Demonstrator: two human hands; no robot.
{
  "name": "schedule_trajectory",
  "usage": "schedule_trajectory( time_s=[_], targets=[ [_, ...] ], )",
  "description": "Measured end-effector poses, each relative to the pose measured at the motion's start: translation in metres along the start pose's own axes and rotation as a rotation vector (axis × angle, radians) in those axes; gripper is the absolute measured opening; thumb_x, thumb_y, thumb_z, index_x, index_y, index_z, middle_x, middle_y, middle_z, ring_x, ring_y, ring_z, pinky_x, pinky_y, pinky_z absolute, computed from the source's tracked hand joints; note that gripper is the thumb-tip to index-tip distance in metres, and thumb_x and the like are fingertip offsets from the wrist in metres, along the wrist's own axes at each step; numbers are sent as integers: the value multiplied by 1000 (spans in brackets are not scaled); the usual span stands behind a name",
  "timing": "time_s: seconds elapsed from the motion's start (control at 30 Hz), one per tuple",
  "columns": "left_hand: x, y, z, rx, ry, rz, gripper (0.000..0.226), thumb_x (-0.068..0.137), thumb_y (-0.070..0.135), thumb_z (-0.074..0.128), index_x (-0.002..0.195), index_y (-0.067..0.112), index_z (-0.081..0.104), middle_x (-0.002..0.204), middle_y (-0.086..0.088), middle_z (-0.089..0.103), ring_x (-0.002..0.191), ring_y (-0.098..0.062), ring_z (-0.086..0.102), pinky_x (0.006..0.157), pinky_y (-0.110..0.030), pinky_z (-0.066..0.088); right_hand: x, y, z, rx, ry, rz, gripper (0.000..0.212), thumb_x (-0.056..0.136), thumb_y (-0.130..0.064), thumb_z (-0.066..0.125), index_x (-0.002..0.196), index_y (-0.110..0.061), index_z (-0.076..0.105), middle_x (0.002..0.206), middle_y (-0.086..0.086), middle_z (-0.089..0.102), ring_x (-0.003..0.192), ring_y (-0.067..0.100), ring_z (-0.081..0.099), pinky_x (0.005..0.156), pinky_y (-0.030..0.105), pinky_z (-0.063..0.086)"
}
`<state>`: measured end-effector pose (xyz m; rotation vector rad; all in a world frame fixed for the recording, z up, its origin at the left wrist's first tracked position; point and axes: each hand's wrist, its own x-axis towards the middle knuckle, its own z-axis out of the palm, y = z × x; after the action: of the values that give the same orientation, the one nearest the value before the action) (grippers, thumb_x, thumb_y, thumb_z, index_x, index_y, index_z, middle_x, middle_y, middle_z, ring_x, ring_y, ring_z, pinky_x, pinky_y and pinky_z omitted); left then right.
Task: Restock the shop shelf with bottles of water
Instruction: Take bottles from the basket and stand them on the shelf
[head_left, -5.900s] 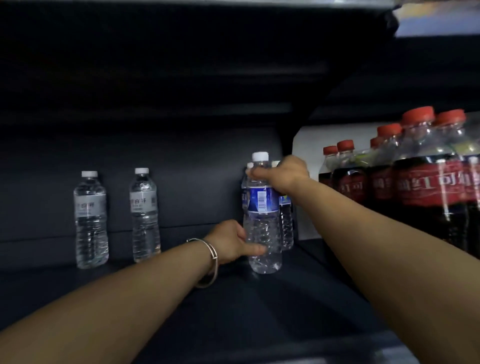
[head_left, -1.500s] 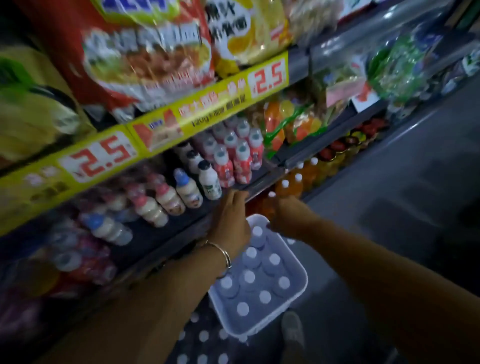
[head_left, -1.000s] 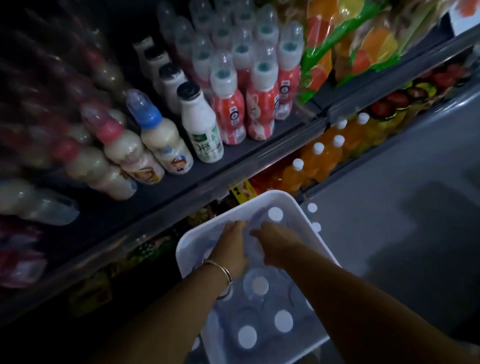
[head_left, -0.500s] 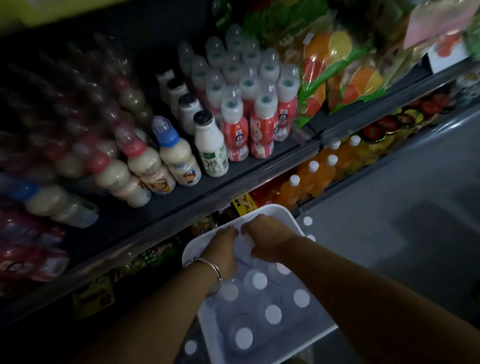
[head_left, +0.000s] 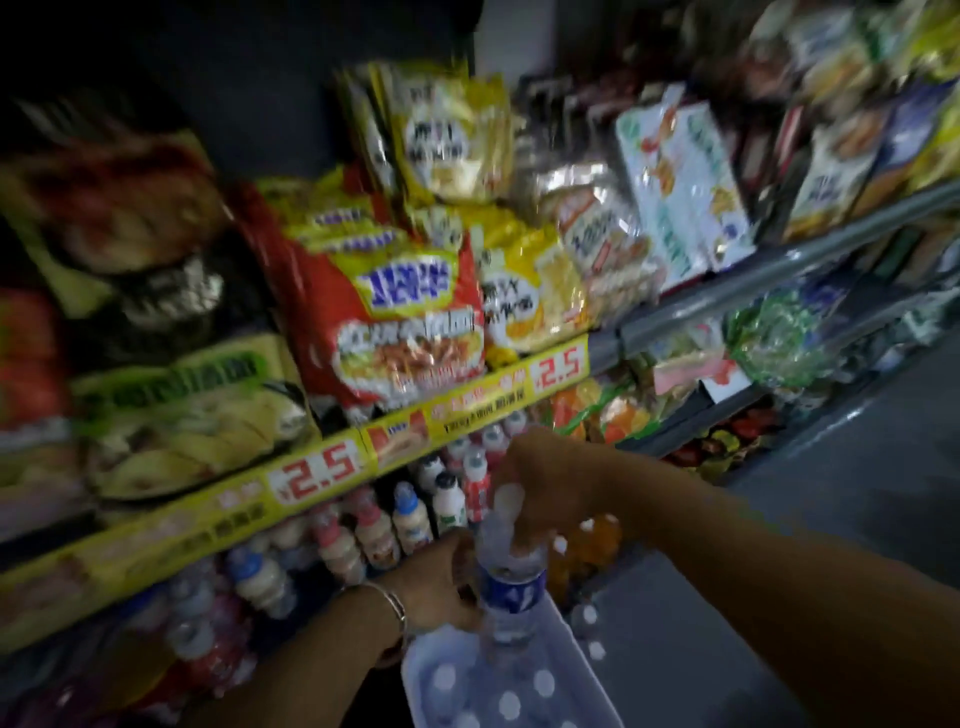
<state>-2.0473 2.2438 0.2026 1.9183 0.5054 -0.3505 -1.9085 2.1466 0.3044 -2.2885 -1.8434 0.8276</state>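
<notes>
A clear water bottle (head_left: 511, 597) with a blue label and white cap is lifted upright above a white basket (head_left: 587, 675). My right hand (head_left: 545, 483) grips it at the neck, just under the cap. My left hand (head_left: 441, 587), with a bracelet on its wrist, holds the bottle's side at label height. Several more water bottles (head_left: 514, 701) with white caps stand in the basket below. The picture is blurred.
A yellow price strip (head_left: 322, 467) marked 2.5 runs along the shelf edge above the hands. Noodle packets (head_left: 410, 322) fill that shelf. Small milk-drink bottles (head_left: 410, 514) stand on the shelf below. A grey floor aisle (head_left: 857, 493) lies to the right.
Both hands have lifted one water bottle out of the basket. The view has swung upward from the basket and lower shelves to the noodle shelf.
</notes>
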Motion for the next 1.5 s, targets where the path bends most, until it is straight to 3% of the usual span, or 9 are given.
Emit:
schedule_trajectory(
  time_s=[0.07, 0.17, 0.3, 0.47, 0.63, 0.8, 1.07, 1.27, 1.5],
  targets=[
    [-32, 54, -21, -47, -56, 79, 61, 73, 11, 78, 119, 31, 42, 112, 4, 60, 90, 0, 60, 84, -22, 50, -33, -28, -60, 40, 39, -24, 13, 72, -15, 80, 80, -8, 73, 75, 9, 68, 68, 14, 59, 56, 15, 41],
    [-85, 131, -56, -45, -13, 225, 70, 63, 26, 83, 123, 32, 48, 117, 20, 60, 100, 7, 58, 85, -17, 48, -83, -72, -149, 132, 121, -85, 11, 69, -11, 81, 73, -10, 71, 61, 8, 66, 55, 15, 59, 46, 19, 43],
    [-147, 219, -107, -64, 140, 388, 68, 54, 14, 88, 116, 22, 60, 120, 2, 65, 115, -18, 58, 100, -40, 46, -134, -124, -254, 233, 346, -184, 24, 69, -7, 78, 81, 9, 65, 58, 13, 54, 50, 19, 46, 45, 21, 33],
    [-207, 311, -163, -123, 311, 541, 45, 70, -1, 70, 114, 3, 61, 118, -18, 64, 109, -28, 61, 94, -30, 50, -163, -177, -352, 413, 599, -349, 34, 65, -12, 78, 87, 11, 66, 50, 5, 51, 41, 9, 41, 39, 15, 30],
    [-240, 379, -210, -173, 465, 611, 49, 68, 14, 71, 114, 1, 61, 114, -14, 66, 103, -25, 63, 88, -29, 53, -151, -208, -426, 549, 758, -531, 37, 75, -18, 72, 41, -13, 57, 42, -2, 40, 45, 12, 30, 43, 21, 19],
    [-233, 414, -256, -142, 622, 620, 38, 68, 22, 71, 104, 9, 67, 106, -7, 71, 94, -17, 66, 87, -30, 54, -114, -216, -474, 646, 855, -631, 20, 77, -24, 72, 72, -9, 61, 66, 9, 47, 53, 14, 39, 52, 25, 29],
    [-169, 413, -326, -138, 791, 523, 38, 75, 15, 74, 110, 6, 65, 105, -5, 72, 100, -18, 67, 89, -30, 52, -30, -185, -505, 778, 831, -617, 39, 86, -22, 66, 108, 10, 63, 88, 14, 63, 76, 22, 57, 69, 28, 47],
    [-132, 412, -359, -152, 803, 507, 39, 74, 17, 74, 111, 5, 65, 104, -6, 72, 95, -15, 68, 78, -25, 51, 12, -167, -518, 864, 770, -610, 32, 85, -27, 68, 108, -4, 67, 80, 4, 68, 65, 13, 63, 54, 20, 50],
    [-106, 414, -387, -177, 848, 499, 29, 81, 3, 66, 110, 1, 62, 97, -8, 68, 84, -15, 66, 79, -25, 55, 40, -129, -519, 493, 400, -312, 39, 78, -13, 73, 115, -10, 61, 115, 13, 65, 106, 31, 62, 91, 48, 52]
  ],
)
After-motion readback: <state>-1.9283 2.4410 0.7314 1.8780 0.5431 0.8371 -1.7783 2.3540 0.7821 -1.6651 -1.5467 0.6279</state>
